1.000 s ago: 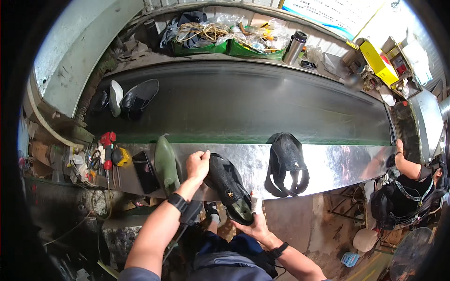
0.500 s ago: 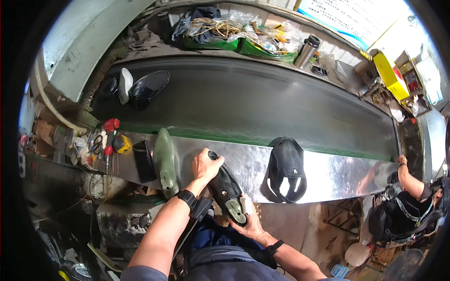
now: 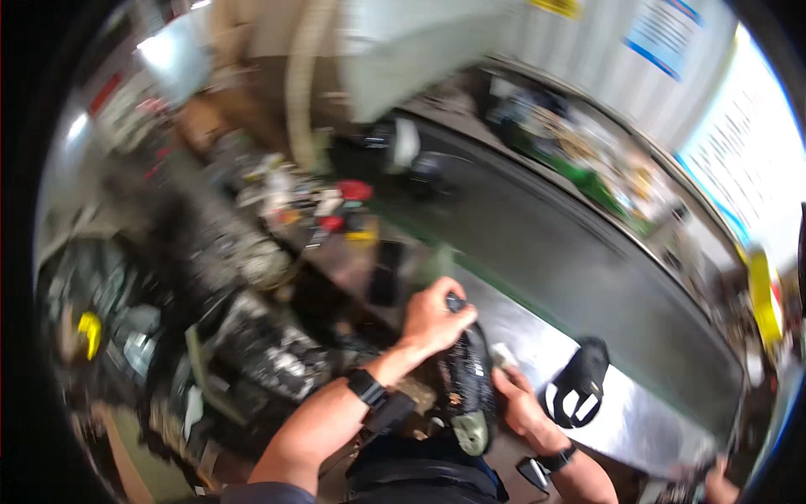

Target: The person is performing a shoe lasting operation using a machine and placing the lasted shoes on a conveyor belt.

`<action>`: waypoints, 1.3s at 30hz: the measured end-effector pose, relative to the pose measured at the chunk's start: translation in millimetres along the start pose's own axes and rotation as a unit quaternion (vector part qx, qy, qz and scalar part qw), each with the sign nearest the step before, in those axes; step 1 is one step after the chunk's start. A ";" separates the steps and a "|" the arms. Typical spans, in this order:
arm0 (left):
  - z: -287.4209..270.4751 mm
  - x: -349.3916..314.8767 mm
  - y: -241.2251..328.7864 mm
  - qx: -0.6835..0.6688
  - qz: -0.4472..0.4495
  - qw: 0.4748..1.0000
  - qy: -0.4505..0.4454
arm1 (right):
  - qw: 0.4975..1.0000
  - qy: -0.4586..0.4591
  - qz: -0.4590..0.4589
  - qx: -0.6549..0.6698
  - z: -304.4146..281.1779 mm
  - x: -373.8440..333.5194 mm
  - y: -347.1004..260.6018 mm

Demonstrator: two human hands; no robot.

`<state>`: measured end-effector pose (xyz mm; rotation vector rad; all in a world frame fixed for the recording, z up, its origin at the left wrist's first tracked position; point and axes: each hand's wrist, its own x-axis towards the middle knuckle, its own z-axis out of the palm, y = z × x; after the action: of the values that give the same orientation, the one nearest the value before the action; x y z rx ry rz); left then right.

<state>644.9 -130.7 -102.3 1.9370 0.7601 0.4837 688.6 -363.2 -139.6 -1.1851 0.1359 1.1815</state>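
My left hand (image 3: 435,317) is closed round the far end of a black shoe upper (image 3: 467,378). The upper is stretched over a green shoe last (image 3: 472,433), whose bare end shows at the near side, close to my body. Just right of the shoe is my right hand (image 3: 525,407), fingers bent together around a small white piece (image 3: 504,356), too blurred to name. A second black upper (image 3: 583,382) with cut-out openings lies on the metal bench to the right. Beyond my left hand, another green last (image 3: 432,262) is smeared by motion.
The metal bench (image 3: 646,428) runs beside a dark conveyor belt (image 3: 537,244). A black phone (image 3: 386,270) and a red tool (image 3: 353,191) lie left. Green trays of clutter (image 3: 579,172) stand along the back. Another person's arm (image 3: 720,485) shows at lower right.
The whole view has swung left and blurred. My right hand has come off the last's near end to the shoe's right side. My left hand keeps its grip on the upper.
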 end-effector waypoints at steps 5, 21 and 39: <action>-160.9 -63.5 -8.5 -0.003 -0.062 0.980 0.188 | 0.981 -0.071 -0.143 -0.114 145.5 -11.0 21.7; -555.0 -369.1 -150.1 -0.300 -0.031 0.813 0.498 | 0.919 -0.380 0.087 -0.052 508.2 -83.0 260.7; -562.2 -433.5 -205.7 -0.183 -0.135 0.876 0.426 | 0.924 -0.364 0.096 -0.067 599.9 -43.1 276.4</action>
<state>-78.9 2.7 -34.7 1.1833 1.3509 1.2398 176.7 40.3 -24.5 -0.7894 -0.4080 1.7565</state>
